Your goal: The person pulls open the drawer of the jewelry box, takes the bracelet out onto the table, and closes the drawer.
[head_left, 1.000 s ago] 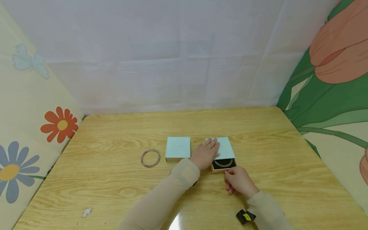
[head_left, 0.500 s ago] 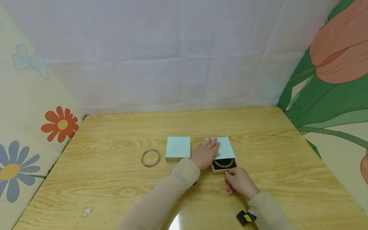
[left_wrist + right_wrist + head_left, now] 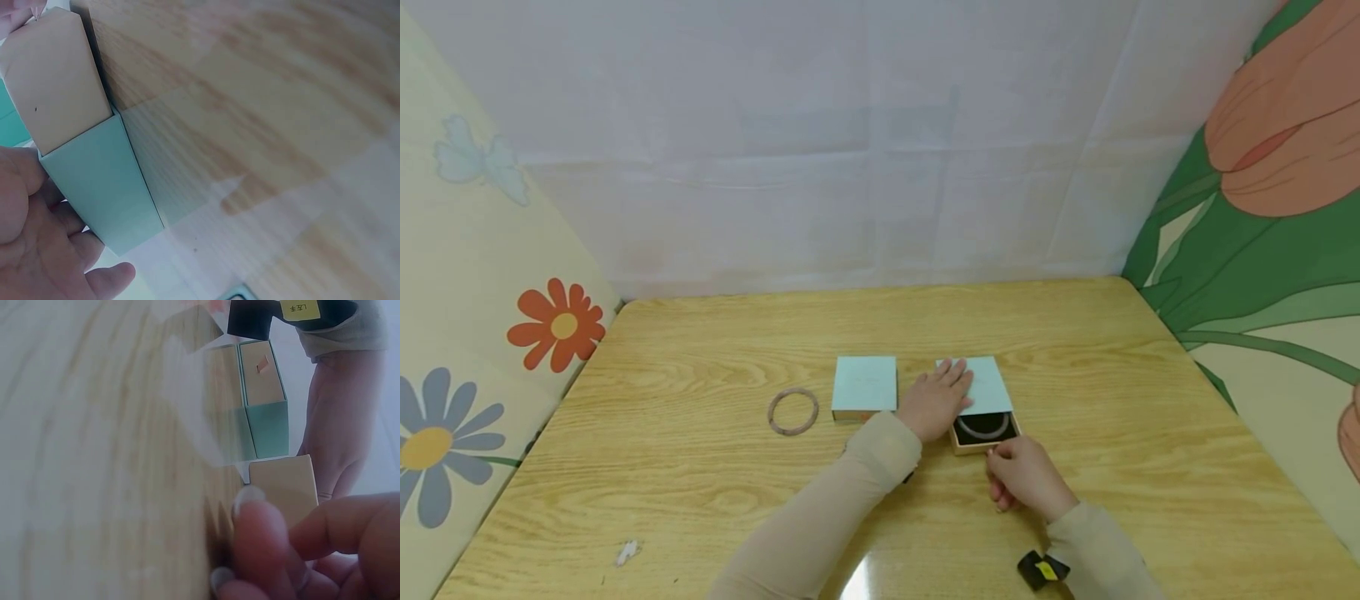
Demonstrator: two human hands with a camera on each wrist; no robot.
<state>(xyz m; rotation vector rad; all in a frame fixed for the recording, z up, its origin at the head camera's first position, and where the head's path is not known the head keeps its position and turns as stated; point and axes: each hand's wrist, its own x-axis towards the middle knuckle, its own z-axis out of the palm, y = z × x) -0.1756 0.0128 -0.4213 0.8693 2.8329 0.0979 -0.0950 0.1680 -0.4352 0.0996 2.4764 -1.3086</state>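
A light-blue box sleeve lies on the table, and its tan drawer is pulled partway out toward me. Inside, on black lining, part of a grey-brown bangle shows; the sleeve covers the rest. My left hand lies over the sleeve's top left with fingers stretched out, pressing it. At the drawer's front, thumb and forefinger of my right hand pinch a tiny pull tab, mostly hidden by the fingertips.
Left of my left hand sits a second light-blue box, its drawer pushed in. A loose bangle lies farther left. Near the front left is a small white scrap. Patterned panels flank the wooden table.
The drawer's front edge has slid very slightly toward me. Both hands keep almost the same position, and the second box and loose bangle stay put.
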